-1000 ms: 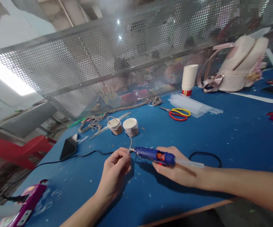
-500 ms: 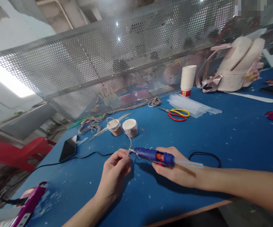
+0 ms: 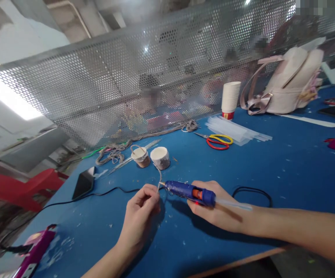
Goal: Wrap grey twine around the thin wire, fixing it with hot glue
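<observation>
1. A thin cord (image 3: 160, 175) is pinched between the thumb and forefinger of the left hand (image 3: 140, 214), whose fingertips are pressed together on it.
2. A blue glue gun (image 3: 180, 189) is gripped by the right hand (image 3: 222, 218); its fingers are wrapped around the handle and are partly hidden by the gun.
3. The nozzle (image 3: 162, 183) is aimed at the cord just beyond the left fingertips; whether the cord is touched cannot be told.
4. A clear glue stick (image 3: 233, 204) is seated in the gun's rear, above the right wrist.
5. Beyond the left fingertips, the cord is led to the near side of a white-topped pot (image 3: 160, 158); a looped pot (image 3: 141, 158) is placed just left of it.
6. Scissors (image 3: 217, 144) are laid beyond the right fingers, and a phone (image 3: 84, 183) well left of the left fingers.
</observation>
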Available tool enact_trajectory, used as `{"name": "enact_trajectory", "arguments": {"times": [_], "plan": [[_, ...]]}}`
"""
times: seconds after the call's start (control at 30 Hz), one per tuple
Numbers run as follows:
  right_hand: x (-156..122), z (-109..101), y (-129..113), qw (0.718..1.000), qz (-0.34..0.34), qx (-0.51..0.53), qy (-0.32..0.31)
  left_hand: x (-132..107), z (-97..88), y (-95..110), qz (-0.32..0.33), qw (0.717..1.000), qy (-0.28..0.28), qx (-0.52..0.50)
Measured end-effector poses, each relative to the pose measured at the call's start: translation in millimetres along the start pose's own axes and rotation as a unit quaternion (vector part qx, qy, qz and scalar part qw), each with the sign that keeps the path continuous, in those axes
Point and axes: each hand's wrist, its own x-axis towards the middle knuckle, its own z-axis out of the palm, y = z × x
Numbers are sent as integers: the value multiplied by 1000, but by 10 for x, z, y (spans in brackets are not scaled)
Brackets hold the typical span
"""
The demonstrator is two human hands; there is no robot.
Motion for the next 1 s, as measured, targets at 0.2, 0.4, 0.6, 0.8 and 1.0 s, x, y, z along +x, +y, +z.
{"name": "enact_trajectory", "arguments": {"times": [0.2, 0.4, 0.6, 0.8, 1.0], "plan": [[15, -101, 55, 999, -22, 5, 29, 0, 0, 13, 3, 1000, 14, -6], [254, -349, 322, 994, -78, -71, 27, 16, -36, 94, 22, 999, 31, -5], [562, -494, 674, 995, 35, -61, 65, 63, -96, 103, 56, 998, 36, 21], [712, -516, 874, 973, 61, -187, 120, 72, -115, 65, 78, 993, 26, 82], [702, -527, 875, 943, 77, -291, 139, 64, -136, 30, 88, 990, 13, 105]]}}
